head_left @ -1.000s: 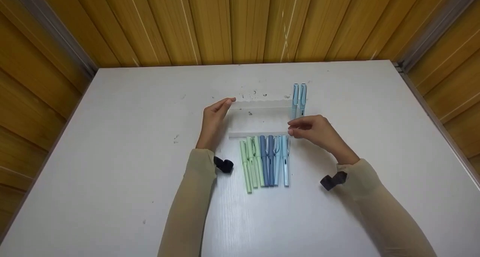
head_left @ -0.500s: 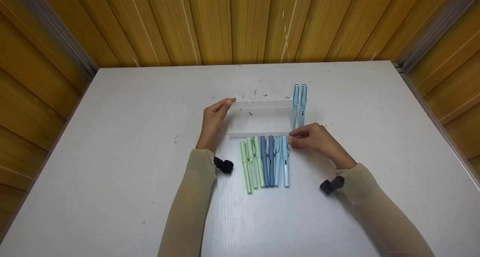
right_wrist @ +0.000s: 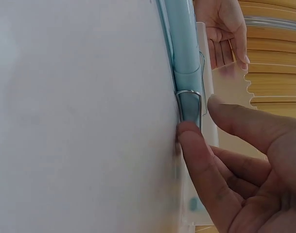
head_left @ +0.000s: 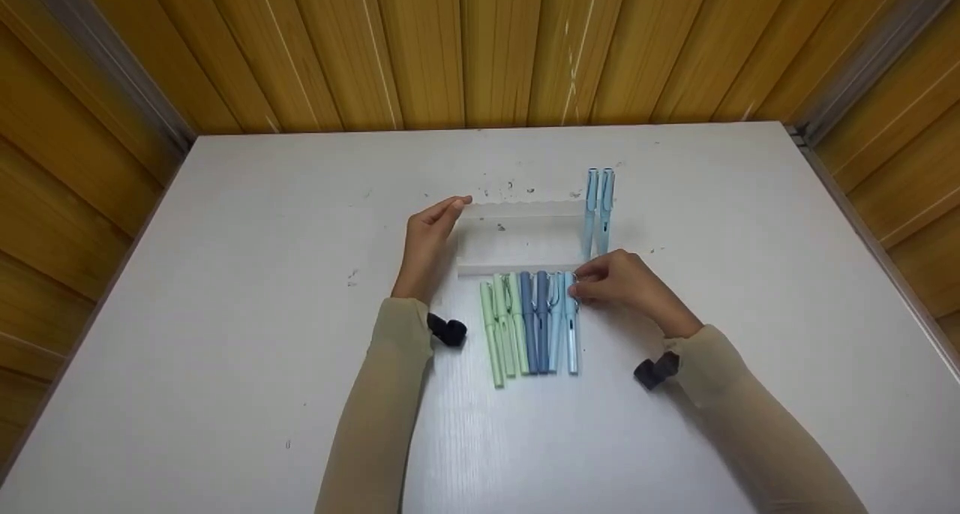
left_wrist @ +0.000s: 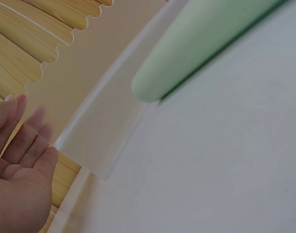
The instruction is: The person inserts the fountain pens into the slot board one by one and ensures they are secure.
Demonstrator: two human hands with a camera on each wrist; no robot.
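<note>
White table (head_left: 225, 311) | right hand (head_left: 626, 285) grip pinching, seemingly, pale-blue pen (right_wrist: 184, 48) clip | left hand (head_left: 427, 236) fingers straight

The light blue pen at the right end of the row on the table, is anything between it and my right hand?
Nothing visible. The right hand is already at the cap end of the light blue pen; in the right wrist view its fingertips touch the clip. The other pens lie on the far side, leftwards.

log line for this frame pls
left hand: steadies rack | right hand: pinching light-blue pen cap | two pens racked
</note>
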